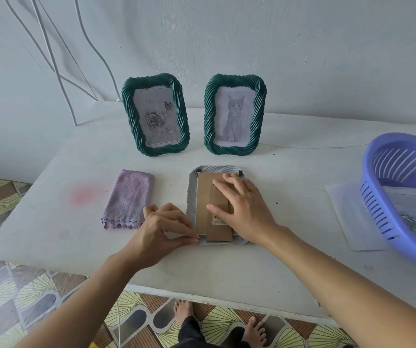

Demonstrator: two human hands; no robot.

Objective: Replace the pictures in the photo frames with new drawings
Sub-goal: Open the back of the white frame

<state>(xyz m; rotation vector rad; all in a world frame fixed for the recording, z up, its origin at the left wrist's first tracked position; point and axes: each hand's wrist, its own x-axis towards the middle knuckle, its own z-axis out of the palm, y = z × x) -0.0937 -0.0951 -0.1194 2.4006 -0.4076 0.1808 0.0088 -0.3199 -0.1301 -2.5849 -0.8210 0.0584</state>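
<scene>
Three frames share a white table: a green rose frame and a green cat frame stand upright at the far side, while a pale frame lies face down near the middle, its brown backing up. The right hand rests flat, fingers spread, on the backing and its folded stand, pinning both. The left hand pinches the backing's near-left corner between thumb and forefinger; whether a tab is also caught there is too small to tell. The backing looks like thin card, light and easily bent, best lifted by an edge once the black tabs at the far corners are turned. The frame's front, probably glazed, would be fragile; the ribbed rim seems the safer hold. A folded lilac cloth lies to the left, a purple basket over loose sheets to the right. A bare white wall stands behind, patterned tiles below.
</scene>
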